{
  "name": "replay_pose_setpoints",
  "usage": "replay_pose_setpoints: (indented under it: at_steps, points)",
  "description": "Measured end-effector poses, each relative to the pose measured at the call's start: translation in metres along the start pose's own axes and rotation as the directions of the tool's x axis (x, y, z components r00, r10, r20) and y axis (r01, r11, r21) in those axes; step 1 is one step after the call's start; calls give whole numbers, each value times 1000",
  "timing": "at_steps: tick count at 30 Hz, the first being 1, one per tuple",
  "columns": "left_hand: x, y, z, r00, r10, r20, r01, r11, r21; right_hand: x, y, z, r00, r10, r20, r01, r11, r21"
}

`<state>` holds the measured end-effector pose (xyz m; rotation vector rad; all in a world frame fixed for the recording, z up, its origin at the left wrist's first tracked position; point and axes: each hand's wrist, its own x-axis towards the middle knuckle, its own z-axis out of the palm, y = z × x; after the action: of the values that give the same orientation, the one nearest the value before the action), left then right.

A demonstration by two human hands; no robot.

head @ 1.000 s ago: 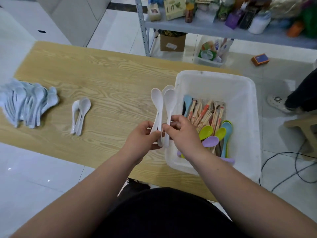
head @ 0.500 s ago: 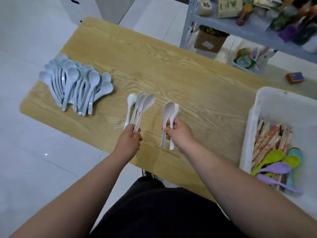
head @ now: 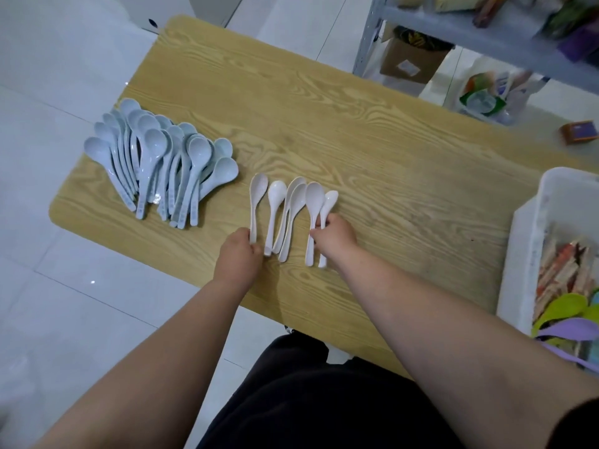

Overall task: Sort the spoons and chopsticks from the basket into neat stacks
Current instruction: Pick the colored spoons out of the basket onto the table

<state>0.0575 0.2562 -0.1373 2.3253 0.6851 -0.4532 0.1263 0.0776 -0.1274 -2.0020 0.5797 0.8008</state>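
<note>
Likely light, stiff, slick spoons (head: 275, 192): left hand (head: 240, 251) pinches one handle, right hand (head: 335, 236) grips two mid-handle

No legible text anywhere in view. White label on the cardboard box (head: 409, 64) under the shelf (head: 486, 34): blurred, unreadable. Small dark marks along the handles of the pale blue spoons (head: 152, 149) on the surface: too small to read. Print on the shelf packages (head: 570, 24): blurred.
</note>
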Motion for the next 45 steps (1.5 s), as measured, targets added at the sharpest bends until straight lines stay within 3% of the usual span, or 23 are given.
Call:
replay_pose_setpoints:
  at_steps: [7, 11, 18, 27, 31, 38, 41, 45]
  points:
    - [16, 0, -2, 979, 201, 16, -201, 965, 167, 6, -14, 12, 998, -57, -2, 56, 986, -159]
    - [19, 6, 0, 952, 288, 108, -305, 930, 207, 3, -10, 18, 987, -150, -61, 123, 940, -319]
    - [21, 13, 5, 899, 425, 104, -438, 880, 183, -2, 8, 17, 962, -259, 88, 272, 874, -402]
    - [18, 27, 2, 881, 419, 221, -464, 856, 226, -12, 11, -1, 900, -341, 272, 431, 601, -673]
    - [11, 44, 0, 861, 474, 185, -509, 812, 287, -19, 16, -25, 879, -382, 286, 465, 551, -693]
    - [-31, 111, 39, 730, 618, 291, -683, 653, 327, -59, 66, -122, 801, -583, 140, 478, 480, -735]
    - [-60, 156, 70, 629, 694, 352, -778, 560, 286, -78, 112, -173, 708, -706, -14, 467, 483, -741]
    - [-109, 219, 118, 445, 809, 384, -895, 391, 215, -110, 179, -238, 634, -739, -228, 383, 556, -738]
